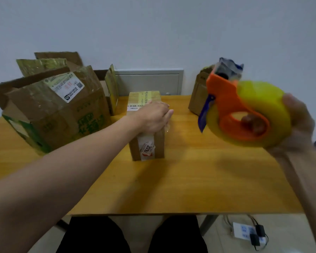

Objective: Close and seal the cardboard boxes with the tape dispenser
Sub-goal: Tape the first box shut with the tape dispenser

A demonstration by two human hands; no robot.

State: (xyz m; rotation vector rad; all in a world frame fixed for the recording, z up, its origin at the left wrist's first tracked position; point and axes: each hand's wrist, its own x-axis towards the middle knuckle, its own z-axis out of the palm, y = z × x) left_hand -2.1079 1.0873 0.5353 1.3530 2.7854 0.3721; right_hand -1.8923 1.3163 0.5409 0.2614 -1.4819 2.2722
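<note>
Two hands: the left hand [154, 116] presses flat, fingers straight, on the small box [146, 143] on the worktop [190, 179]; the right hand [297, 128] keeps its grip round the raised tape dispenser [244, 114].

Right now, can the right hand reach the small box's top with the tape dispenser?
Probably yes. The right hand holds the tape dispenser in the air beside the small box, with nothing between. But the left hand covers the near part of its top.
</note>
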